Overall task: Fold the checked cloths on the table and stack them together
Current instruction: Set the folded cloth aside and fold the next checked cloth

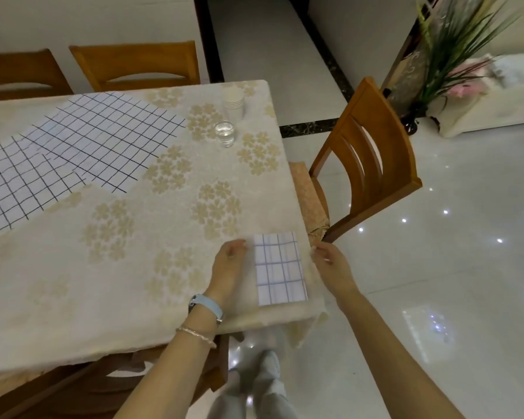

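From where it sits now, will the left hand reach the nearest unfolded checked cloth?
Probably yes: the left hand has only bare tablecloth between it and the unfolded checked cloth; the water glass stands well aside.

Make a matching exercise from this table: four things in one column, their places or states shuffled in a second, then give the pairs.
Things:
1. folded checked cloth
2. unfolded checked cloths
3. glass
4. paper cups

Places or states:
A. stacked, nearest the table's far edge
B. spread flat and overlapping, on the left part of the table
C. clear, just nearer than the stack
D. a small rectangle at the near right corner, between the left hand and right hand

Pairs: 1-D, 2-B, 3-C, 4-A
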Demonstrator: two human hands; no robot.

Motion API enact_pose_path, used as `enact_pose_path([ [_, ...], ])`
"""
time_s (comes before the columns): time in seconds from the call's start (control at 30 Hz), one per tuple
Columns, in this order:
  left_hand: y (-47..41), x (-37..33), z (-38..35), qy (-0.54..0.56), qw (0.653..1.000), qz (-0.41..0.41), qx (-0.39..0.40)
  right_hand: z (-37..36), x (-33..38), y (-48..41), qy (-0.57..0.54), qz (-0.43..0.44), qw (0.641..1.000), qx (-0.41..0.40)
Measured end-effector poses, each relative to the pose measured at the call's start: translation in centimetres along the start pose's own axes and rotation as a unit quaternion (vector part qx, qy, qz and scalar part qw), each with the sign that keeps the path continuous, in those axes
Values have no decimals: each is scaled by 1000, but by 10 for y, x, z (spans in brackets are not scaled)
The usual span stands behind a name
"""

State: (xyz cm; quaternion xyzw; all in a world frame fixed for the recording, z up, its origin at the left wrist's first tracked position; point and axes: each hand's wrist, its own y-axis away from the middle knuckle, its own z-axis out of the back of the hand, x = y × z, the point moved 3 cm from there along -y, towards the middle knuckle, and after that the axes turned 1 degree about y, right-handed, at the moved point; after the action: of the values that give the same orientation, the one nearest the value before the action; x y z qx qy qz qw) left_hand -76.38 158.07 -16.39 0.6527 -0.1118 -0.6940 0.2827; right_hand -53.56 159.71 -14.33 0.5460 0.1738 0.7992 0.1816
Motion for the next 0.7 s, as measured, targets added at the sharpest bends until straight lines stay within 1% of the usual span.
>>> enact_pose_path([
  [0.17, 38, -54, 28, 101, 989, -100, 33, 32, 31, 45, -118, 59, 990, -51],
  [0.3, 69, -94, 44, 155, 972, -161, 77, 60, 56, 92, -206, 90, 968, -114],
  [0.37, 84, -110, 45, 171, 962, -181, 114, 75, 62, 117, -239, 110, 954, -142],
  [0.57, 110, -137, 7, 207, 930, -193, 234, 124, 55, 174, -324, 159, 914, -185],
  [0.7, 114, -144, -46, 197, 922, -181, 280, 166, 40, 189, -357, 177, 892, -212],
])
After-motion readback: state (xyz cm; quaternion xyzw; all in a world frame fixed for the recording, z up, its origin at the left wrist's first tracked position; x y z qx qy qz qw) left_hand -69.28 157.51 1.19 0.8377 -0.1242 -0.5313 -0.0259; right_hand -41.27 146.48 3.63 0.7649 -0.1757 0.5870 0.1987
